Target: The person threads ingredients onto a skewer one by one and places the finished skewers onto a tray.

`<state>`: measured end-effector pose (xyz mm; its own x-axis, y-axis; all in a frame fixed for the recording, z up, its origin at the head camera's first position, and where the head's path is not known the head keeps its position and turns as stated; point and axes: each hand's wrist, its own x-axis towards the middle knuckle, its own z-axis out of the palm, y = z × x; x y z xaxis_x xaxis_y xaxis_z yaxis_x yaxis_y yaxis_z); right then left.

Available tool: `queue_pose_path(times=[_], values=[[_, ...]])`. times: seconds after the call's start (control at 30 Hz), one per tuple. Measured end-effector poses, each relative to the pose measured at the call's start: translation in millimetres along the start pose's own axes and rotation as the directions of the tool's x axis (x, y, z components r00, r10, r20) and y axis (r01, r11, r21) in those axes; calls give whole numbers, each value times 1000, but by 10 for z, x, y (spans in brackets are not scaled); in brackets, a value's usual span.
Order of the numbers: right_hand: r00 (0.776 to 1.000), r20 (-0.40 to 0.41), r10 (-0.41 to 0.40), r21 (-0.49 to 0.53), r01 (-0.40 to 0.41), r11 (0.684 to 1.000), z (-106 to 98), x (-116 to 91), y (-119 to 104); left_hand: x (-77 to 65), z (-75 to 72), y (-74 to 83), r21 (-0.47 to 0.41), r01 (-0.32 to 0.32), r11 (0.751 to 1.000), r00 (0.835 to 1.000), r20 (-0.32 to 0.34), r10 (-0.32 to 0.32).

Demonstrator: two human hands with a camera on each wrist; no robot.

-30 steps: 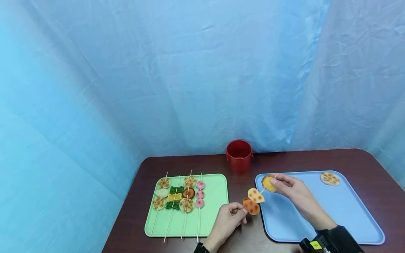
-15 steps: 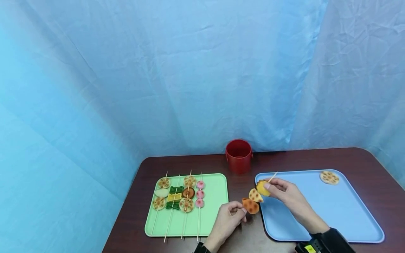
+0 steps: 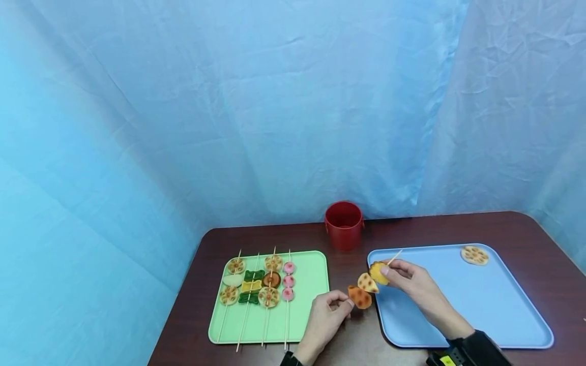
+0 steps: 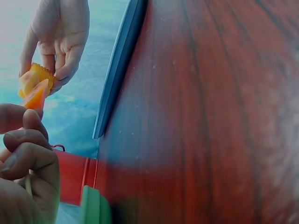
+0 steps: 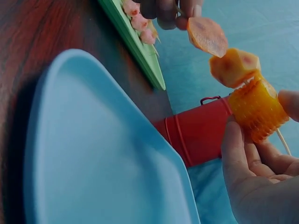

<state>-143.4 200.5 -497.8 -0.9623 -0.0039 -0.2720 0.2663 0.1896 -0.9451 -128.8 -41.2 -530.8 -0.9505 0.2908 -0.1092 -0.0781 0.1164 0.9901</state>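
Observation:
A bamboo skewer (image 3: 394,257) slants between my two hands, over the space between the trays. My left hand (image 3: 324,320) grips its lower part, fingertips right at an orange slice with brown spots (image 3: 359,297). Above that slice sits a pale yellow spotted piece (image 5: 233,67). Highest on the stick is a ridged yellow corn piece (image 5: 259,109), which my right hand (image 3: 418,290) pinches between thumb and fingers. The bare tip of the skewer sticks out past the corn. Curled fingers hide most of the lower stick in the left wrist view.
At left, a green tray (image 3: 311,305) bears several loaded skewers, their ends over its front rim. A blue tray (image 3: 480,310) at right holds a lotus root slice (image 3: 474,255) in its far corner. Behind them stands a red bucket (image 3: 344,226), near the blue curtain.
The corn piece has slid down the skewer towards the pale yellow piece, with my right hand moving left along with it. More of the tip shows now. My left hand has barely moved.

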Motion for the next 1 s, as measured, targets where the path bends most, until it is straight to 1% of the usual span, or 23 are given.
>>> queue_pose_path(times=[0.13, 0.23, 0.33, 0.43, 0.5, 0.57, 0.67, 0.73, 0.77, 0.83, 0.9, 1.0], values=[[1000, 22, -9, -16, 10, 1000, -48, 14, -12, -19, -12, 22, 11, -2, 1000, 1000, -19, 2], [999, 38, -16, -34, 17, 999, -160, 24, -31, -18, -29, 18, 5, -5, 1000, 1000, -25, 6], [1000, 18, -24, -71, 25, 997, -333, 39, -32, -6, -43, -2, 2, -9, 1000, 999, -40, 9], [998, -37, -55, -173, 48, 984, -555, 63, 2, -1, -57, -12, 8, -30, 1000, 997, -66, 30], [990, -89, -108, -266, 81, 961, -726, 87, 44, 0, -67, -13, 13, -48, 999, 995, -83, 49], [975, -138, -176, -362, 116, 925, -895, 105, 87, 0, -78, -17, 13, -60, 998, 994, -94, 61], [939, -190, -288, -488, 164, 857, -1153, 120, 160, -4, -94, -13, 9, -61, 998, 993, -98, 62], [922, -207, -328, -557, 164, 814, -1315, 126, 202, -5, -103, -15, 5, -56, 998, 994, -97, 56], [916, -214, -338, -581, 159, 798, -1388, 130, 223, -5, -107, -15, 3, -53, 999, 994, -95, 53], [915, -222, -335, -619, 133, 774, -1518, 142, 260, -3, -112, -17, 0, -47, 999, 994, -94, 47], [917, -235, -322, -644, 101, 759, -1621, 161, 296, 3, -112, -22, -5, -42, 999, 995, -92, 42], [916, -260, -307, -674, 55, 736, -1722, 189, 350, 13, -108, -26, -14, -35, 999, 996, -85, 34]])
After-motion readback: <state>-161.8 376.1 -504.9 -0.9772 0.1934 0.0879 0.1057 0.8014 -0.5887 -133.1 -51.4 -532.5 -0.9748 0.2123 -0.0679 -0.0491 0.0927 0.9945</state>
